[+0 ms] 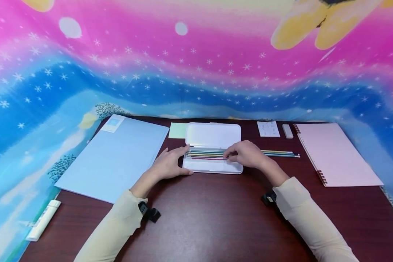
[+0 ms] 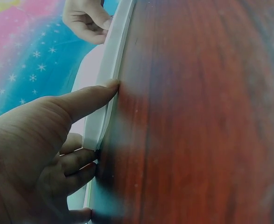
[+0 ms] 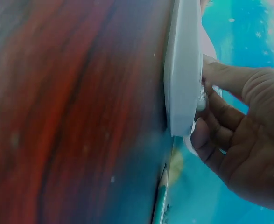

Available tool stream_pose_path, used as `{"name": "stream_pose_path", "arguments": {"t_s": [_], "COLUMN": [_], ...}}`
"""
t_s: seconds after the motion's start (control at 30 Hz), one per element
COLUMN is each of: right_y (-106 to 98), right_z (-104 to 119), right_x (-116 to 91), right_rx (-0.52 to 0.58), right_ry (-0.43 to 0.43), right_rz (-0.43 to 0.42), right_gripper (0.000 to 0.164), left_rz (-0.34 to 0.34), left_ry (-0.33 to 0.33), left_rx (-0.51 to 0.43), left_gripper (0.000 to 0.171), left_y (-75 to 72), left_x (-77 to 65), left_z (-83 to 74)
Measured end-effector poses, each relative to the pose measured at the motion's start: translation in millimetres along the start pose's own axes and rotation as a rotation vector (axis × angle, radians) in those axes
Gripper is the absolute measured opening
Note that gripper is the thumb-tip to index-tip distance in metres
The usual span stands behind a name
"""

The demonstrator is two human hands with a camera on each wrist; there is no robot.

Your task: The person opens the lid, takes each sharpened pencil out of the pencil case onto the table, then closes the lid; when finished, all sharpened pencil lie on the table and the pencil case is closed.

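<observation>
A white pencil case (image 1: 213, 167) lies with its lid (image 1: 213, 134) folded back, several coloured pencils (image 1: 204, 154) lying lengthwise inside. At its left end my left hand (image 1: 168, 163) grips the case, thumb along the front edge and fingers round the far corner. My right hand (image 1: 246, 154) reaches over the right half, its curled fingers pinching a pencil; the fingers partly hide the pencils' right ends. In the right wrist view, that hand (image 3: 249, 121) bends over the case rim (image 3: 183, 70). Two pencils (image 1: 280, 153) lie on the table just right of the case.
Left of the case lies a light blue folder (image 1: 114, 160), with a glue stick (image 1: 44, 220) near the table's left edge. Green sticky notes (image 1: 177, 130) touch the lid. Farther right are a small white paper pad (image 1: 268, 129), an eraser (image 1: 287, 131) and a pink spiral notebook (image 1: 338, 154).
</observation>
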State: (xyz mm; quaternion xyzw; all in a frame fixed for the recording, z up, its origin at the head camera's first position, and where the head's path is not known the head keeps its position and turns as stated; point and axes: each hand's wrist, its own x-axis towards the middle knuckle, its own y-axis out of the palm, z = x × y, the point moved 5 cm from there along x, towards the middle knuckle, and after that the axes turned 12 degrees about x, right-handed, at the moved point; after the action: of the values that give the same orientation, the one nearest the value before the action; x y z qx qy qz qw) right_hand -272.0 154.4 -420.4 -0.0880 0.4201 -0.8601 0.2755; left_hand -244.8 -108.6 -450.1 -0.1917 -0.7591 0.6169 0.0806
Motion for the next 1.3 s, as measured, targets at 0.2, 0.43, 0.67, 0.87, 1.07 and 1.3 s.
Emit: {"name": "stream_pose_path", "arguments": {"t_s": [0.2, 0.43, 0.67, 0.87, 1.07, 1.3], "right_y": [-18, -43, -63, -75, -84, -95], "right_z": [-11, -29, -46, -66, -87, -104], "right_x": [-9, -24, -42, -62, -82, -102], "right_rx": [0.076, 0.078, 0.055, 0.042, 0.074, 0.114], "right_ry": [-0.006, 0.008, 0.039, 0.062, 0.072, 0.088], "right_rz": [-0.086, -0.149, -0.186, -0.206, -0.212, -0.226], "right_gripper": [0.015, 0.016, 0.016, 0.016, 0.014, 0.011], "left_rz": [-0.001, -0.004, 0.007, 0.006, 0.002, 0.001], "left_ry": [-0.006, -0.006, -0.005, -0.002, 0.001, -0.006], "left_rx": [0.009, 0.014, 0.023, 0.020, 0.007, 0.003], "left_gripper": [0.100, 0.100, 0.100, 0.100, 0.100, 0.100], "left_y": [1.1, -0.3, 0.4, -0.6, 0.0, 0.3], "left_x": [0.2, -0.5, 0.0, -0.1, -0.3, -1.7], "left_z": [-0.3, -0.5, -0.1, -1.6, -2.4, -0.9]}}
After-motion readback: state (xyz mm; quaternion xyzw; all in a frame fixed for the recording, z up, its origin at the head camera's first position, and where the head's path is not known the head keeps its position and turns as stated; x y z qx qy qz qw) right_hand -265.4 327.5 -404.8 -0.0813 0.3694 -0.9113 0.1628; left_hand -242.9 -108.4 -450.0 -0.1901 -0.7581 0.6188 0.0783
